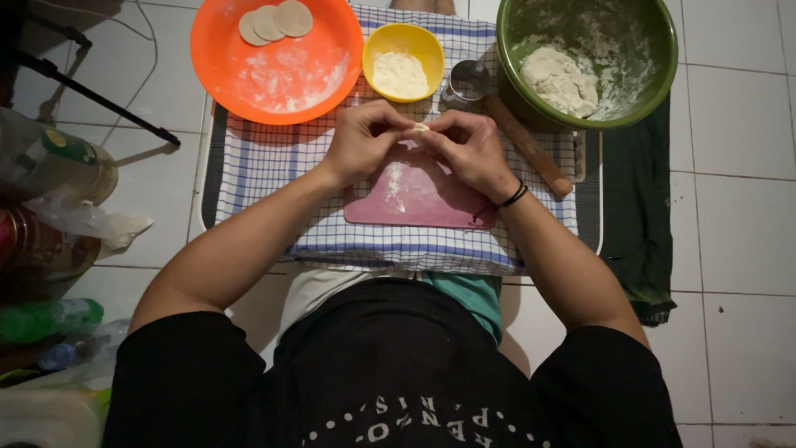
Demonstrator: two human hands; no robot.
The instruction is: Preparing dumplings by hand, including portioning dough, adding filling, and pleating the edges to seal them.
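Note:
My left hand [365, 139] and my right hand [468, 148] meet over a pink cutting board [419, 203] dusted with flour. Between the fingertips of both hands sits a small pale piece of dough [421, 128]; both hands pinch it. A wooden rolling pin [531, 149] lies just right of my right hand. A black band circles my right wrist.
An orange bowl [278, 79] holds three flat dough rounds [275, 21]. A yellow bowl [404, 40] holds flour, a green bowl [643, 50] holds a dough lump [560, 80]. A metal cup [468, 81] stands between them. A checked cloth [265, 166] covers the low surface. Bottles [50, 162] crowd the left.

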